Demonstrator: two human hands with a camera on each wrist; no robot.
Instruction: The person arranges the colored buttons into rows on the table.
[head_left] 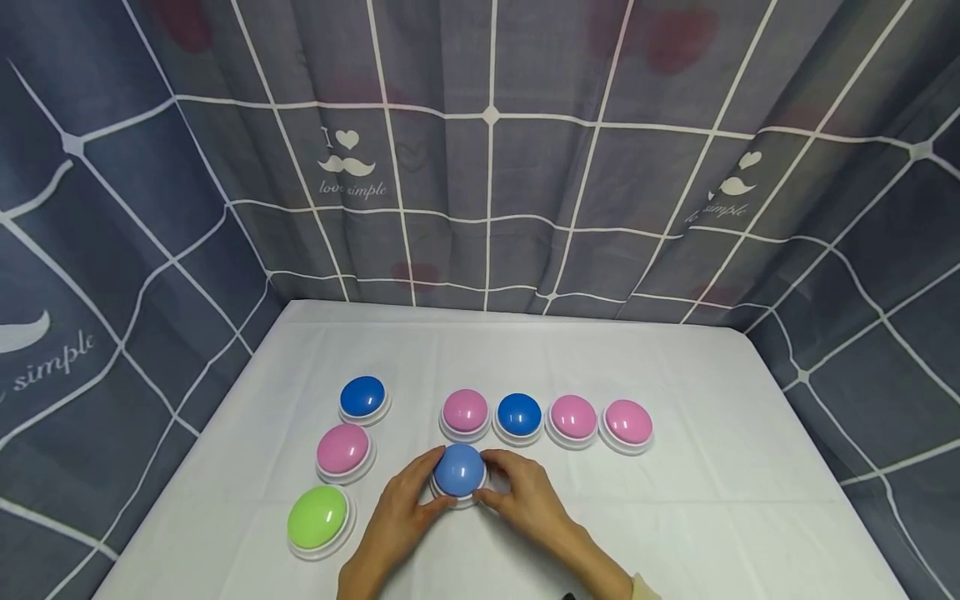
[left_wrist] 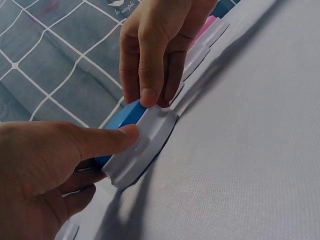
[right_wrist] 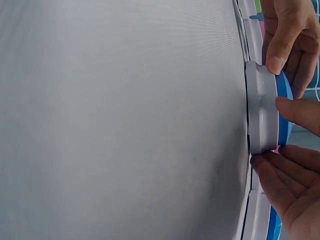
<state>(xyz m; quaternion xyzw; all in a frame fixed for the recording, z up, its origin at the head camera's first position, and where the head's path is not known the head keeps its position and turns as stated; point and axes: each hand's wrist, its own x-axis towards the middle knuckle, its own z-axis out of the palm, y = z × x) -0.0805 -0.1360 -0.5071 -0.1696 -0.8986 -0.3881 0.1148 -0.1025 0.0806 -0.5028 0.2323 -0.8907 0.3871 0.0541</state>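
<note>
A light blue domed push button on a round white base sits between my two hands, just in front of a row of similar buttons. My left hand grips its left side, thumb at the near edge and fingers round the far side. From the right, my right hand holds the same button, its thumb on the near side in the left wrist view. The white base shows side-on in the right wrist view, with fingertips of both hands at its rim.
Behind stand a pink button, a dark blue button and two more pink ones in a row. On the left, a blue, a pink and a green button form a slanted line. Checked curtains surround the white table.
</note>
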